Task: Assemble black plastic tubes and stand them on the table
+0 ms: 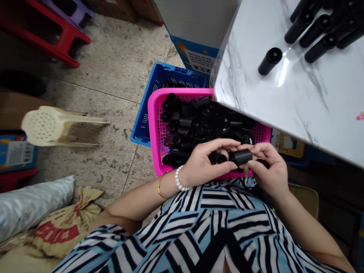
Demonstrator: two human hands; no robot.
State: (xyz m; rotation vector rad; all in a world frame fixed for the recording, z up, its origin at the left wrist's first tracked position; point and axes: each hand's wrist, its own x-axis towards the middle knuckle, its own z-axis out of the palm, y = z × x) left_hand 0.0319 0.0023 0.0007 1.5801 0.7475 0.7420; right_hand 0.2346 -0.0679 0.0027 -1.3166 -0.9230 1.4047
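So I've got one black tube (241,156) pinched between my hands, left hand (202,161) on one end, right hand (273,170) on the other, thumbs and fingers closed on it. Can't tell whether the dark bits showing by my palms are held too. It's right above the near edge of a pink basket (154,132) loaded with black parts (186,123). White marbled table (256,99) up to my right, with a lone upright tube (270,61) near a cluster of upright tubes (318,34). Speckled floor (119,57), cream stool (42,126) off left, tied sack (66,223) below that. A blue crate (141,127) sits behind the basket, and the table's corner covers part of the basket from my view.
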